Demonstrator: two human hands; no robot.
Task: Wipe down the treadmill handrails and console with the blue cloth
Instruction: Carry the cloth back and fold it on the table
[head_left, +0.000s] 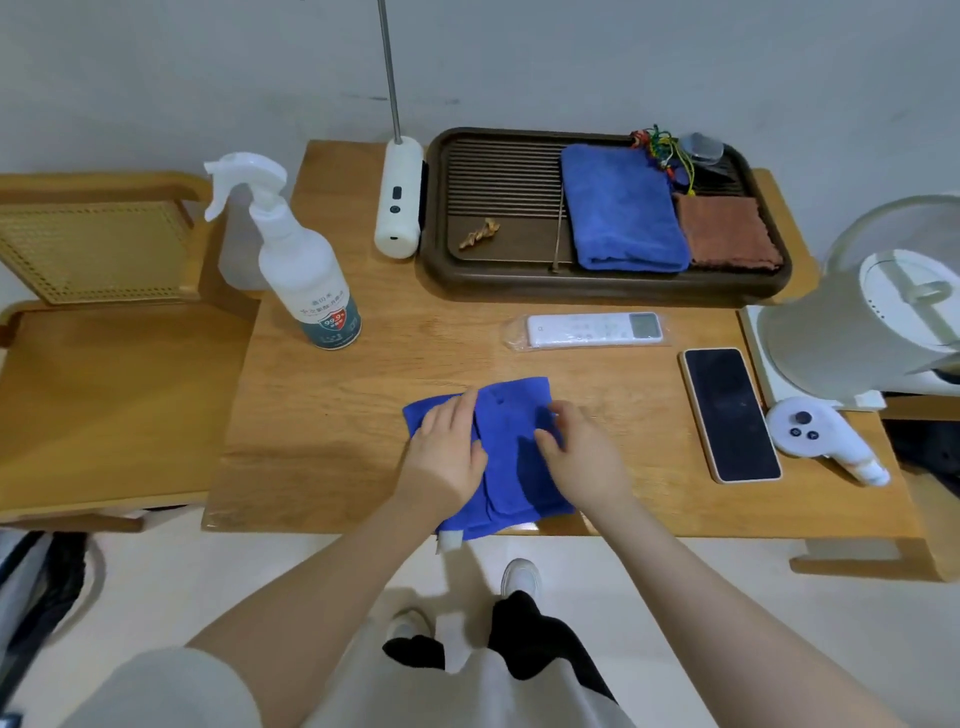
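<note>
A blue cloth (511, 452) lies flat on the wooden table (363, 415) near its front edge, a white tag hanging off the edge. My left hand (447, 447) rests on the cloth's left part with fingers laid flat. My right hand (576, 452) sits on the cloth's right side, its fingers curled and pinching a fold of the fabric. No treadmill is in view.
A white spray bottle (298, 260) stands at the table's left. A dark tray (457, 260) at the back holds a folded blue towel (623, 213) and a brown cloth (727, 234). A remote (592, 330), phone (730, 413), white controller (815, 431) and kettle (857, 322) lie to the right.
</note>
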